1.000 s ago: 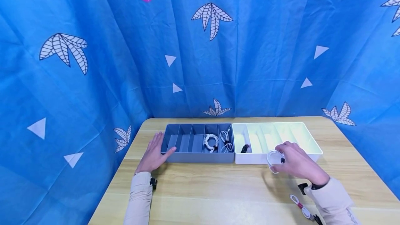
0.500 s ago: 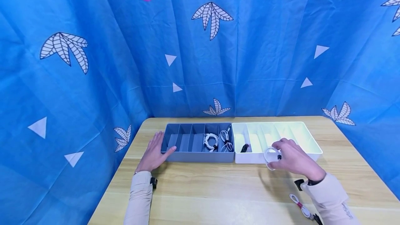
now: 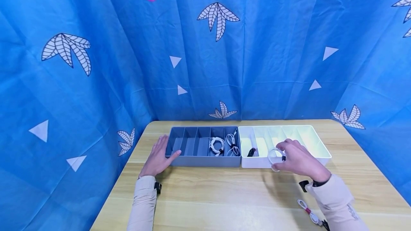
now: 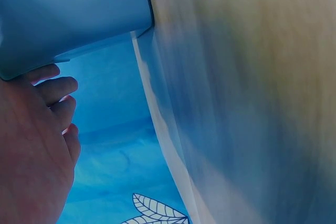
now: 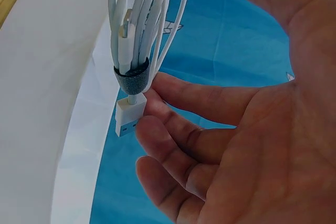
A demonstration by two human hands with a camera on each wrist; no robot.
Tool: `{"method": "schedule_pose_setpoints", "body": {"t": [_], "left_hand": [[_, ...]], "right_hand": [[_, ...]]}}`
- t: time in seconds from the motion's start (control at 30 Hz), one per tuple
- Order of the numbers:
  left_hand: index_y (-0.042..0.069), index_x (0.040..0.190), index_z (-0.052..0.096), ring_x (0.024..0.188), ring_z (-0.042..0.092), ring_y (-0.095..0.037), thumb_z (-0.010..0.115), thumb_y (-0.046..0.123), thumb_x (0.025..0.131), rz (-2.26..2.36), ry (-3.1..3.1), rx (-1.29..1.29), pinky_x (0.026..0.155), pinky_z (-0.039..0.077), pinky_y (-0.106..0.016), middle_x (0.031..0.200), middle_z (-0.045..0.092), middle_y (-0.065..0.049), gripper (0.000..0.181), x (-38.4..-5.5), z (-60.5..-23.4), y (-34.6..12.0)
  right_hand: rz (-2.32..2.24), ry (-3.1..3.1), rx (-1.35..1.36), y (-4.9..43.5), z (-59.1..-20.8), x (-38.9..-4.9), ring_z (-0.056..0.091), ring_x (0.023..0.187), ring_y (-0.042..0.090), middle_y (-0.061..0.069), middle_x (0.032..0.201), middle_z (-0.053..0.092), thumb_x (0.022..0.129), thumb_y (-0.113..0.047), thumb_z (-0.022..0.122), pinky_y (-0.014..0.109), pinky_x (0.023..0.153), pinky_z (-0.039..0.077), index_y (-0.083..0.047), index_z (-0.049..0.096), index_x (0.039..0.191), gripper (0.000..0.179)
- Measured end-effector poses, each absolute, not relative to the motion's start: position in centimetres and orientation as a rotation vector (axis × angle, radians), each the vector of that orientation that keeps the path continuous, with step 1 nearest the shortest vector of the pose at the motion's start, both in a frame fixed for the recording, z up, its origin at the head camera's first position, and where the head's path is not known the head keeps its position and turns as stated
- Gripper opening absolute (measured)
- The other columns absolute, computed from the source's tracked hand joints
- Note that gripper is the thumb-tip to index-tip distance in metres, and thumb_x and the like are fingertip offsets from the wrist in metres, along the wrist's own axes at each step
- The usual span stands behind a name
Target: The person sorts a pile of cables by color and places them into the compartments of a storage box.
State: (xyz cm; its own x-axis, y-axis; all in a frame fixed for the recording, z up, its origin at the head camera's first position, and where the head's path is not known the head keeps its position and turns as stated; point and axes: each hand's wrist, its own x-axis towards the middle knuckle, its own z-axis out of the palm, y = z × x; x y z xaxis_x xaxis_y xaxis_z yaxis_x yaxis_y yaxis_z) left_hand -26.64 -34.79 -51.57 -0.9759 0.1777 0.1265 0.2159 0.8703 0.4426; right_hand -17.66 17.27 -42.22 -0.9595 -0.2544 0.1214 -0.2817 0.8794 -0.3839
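My right hand pinches a coiled white USB cable above the front edge of the white divided box. In the right wrist view, a dark strap binds the coil, and the USB plug hangs below it beside the fingers. My left hand rests against the left end of the grey divided box, thumb on its front rim. The left wrist view shows that hand's fingers straight or slightly bent by the box wall.
Two coiled white cables, one round and one looped, lie in the grey box's right compartments. A black item sits in the white box's leftmost compartment. A white cable with a red tie lies on the table near my right sleeve.
My right hand has shifted left and slightly up in the head view, carrying the coiled cable along the white box's front. The left hand has stayed in place.
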Motion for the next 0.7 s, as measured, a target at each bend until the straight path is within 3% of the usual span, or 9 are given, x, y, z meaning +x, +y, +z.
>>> {"method": "schedule_pose_setpoints", "body": {"t": [0.7], "left_hand": [[0.005, 0.166, 0.012, 0.164, 0.005, -0.036, 0.047, 0.076, 0.096, -0.714, -2.957, -0.315, 0.132, 0.009, -0.06, 0.175, 0.013, -0.016, 0.106, -26.3, -51.2, -34.7]], "right_hand": [[0.644, -2.989, 0.456, 15.5, -41.0, -18.8, 0.057, 0.098, 0.029, 0.017, 0.114, 0.069, 0.07, -0.038, 0.094, 0.04, 0.078, 0.048, 0.006, 0.07, 0.121, 0.072]]}}
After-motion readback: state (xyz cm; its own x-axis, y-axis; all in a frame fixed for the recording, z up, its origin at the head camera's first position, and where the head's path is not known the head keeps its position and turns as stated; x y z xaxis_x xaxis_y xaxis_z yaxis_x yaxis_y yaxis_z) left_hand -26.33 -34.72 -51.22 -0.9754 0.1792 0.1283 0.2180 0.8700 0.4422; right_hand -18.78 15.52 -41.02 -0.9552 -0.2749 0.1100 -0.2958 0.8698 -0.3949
